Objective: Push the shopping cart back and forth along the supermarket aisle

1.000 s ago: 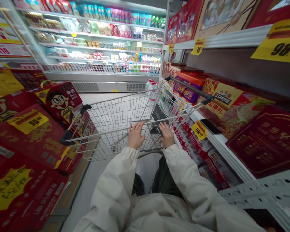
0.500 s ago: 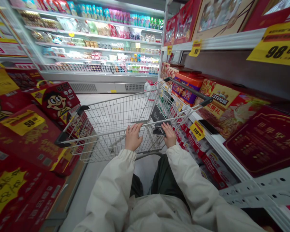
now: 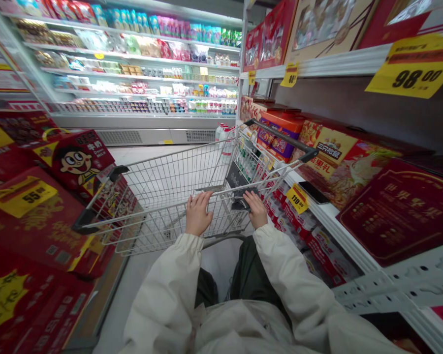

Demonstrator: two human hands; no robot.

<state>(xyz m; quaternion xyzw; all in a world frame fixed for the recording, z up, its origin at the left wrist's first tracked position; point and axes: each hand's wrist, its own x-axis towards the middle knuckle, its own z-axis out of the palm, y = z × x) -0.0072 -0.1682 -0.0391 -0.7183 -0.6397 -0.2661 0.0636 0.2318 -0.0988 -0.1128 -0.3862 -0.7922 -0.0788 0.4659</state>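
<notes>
A wire shopping cart (image 3: 170, 156) stands sideways before me, its dark handle bar (image 3: 282, 137) on the right. My left hand (image 3: 198, 215) is curled over the near side rail, fingers on top and thumb to the right. Farther right along that rail, my right hand (image 3: 256, 210) grips it beside a dark grey piece (image 3: 239, 199), perhaps part of the child seat. The undersides of my fingers are hidden. Inside the basket, the wire floor shows through the mesh.
Stacked red milk boxes (image 3: 77, 160) crowd the left. A shelf on the right holds gift boxes (image 3: 339, 152), a black phone-like slab (image 3: 313, 192) and yellow price tags (image 3: 297, 197). A lit refrigerated case (image 3: 147, 120) spans the back, with bottles (image 3: 227, 145) on the floor.
The cart and both hands have shifted slightly left and a little lower in view. Shelves and boxes slide left too as my view turns. The hands keep their places on the rail.
</notes>
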